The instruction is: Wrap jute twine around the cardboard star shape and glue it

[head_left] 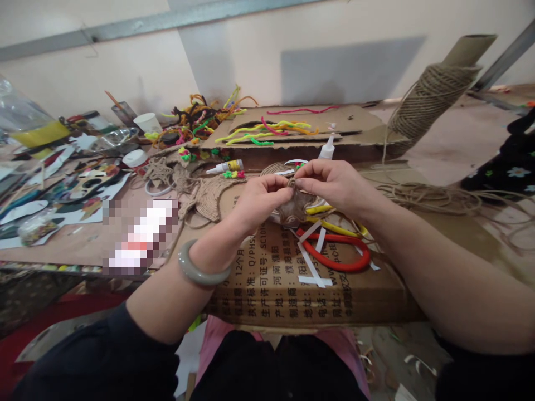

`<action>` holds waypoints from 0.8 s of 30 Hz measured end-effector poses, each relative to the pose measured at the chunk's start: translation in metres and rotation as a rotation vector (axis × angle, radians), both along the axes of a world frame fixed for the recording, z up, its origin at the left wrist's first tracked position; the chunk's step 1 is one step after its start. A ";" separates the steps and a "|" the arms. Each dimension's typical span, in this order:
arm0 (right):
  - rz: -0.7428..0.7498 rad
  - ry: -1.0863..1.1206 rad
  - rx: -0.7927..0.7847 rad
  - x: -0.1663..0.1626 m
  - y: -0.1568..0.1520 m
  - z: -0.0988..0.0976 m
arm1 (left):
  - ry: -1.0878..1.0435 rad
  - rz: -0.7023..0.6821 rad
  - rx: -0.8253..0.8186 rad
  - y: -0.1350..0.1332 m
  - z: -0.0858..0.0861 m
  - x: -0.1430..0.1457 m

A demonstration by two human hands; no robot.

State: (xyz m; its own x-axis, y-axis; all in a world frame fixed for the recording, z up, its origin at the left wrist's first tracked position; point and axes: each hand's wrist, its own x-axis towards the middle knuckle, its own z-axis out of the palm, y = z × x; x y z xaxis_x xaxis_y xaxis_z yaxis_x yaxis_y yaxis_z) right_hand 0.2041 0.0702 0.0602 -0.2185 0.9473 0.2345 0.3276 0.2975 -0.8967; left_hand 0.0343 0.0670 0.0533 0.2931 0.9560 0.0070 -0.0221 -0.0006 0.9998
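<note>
My left hand (264,199) and my right hand (332,184) meet above a cardboard box (259,278). Both pinch the upper edge of a small brown jute-twine piece (295,209), its outline curved like a star or flower. My fingertips hide part of it. Just below lie scissors with red handles (361,259), yellow strips (334,225) and white paper strips (309,259). Behind my right hand stands a white glue bottle (327,149). Left of my hands are a coiled twine piece (209,197) and a small yellow-labelled glue tube (228,166).
At the right back, a large twine spool (437,94) leans, with loose twine (434,197) beneath it. Colourful pipe cleaners (267,131) lie on cardboard at the back. A white-lidded jar (135,160), a white cup (147,122) and painted cutouts (90,184) crowd the left.
</note>
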 end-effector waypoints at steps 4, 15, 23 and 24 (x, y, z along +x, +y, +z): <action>0.003 -0.031 0.000 0.001 0.001 -0.001 | 0.023 0.009 -0.003 0.000 0.001 0.000; -0.007 0.030 -0.074 -0.005 -0.004 0.002 | 0.059 -0.018 0.023 0.000 -0.001 -0.001; -0.058 0.022 -0.102 -0.008 -0.009 0.006 | 0.048 -0.040 0.032 -0.001 -0.002 0.000; -0.058 0.019 -0.107 -0.009 -0.010 0.007 | 0.051 -0.041 0.031 -0.001 -0.001 0.000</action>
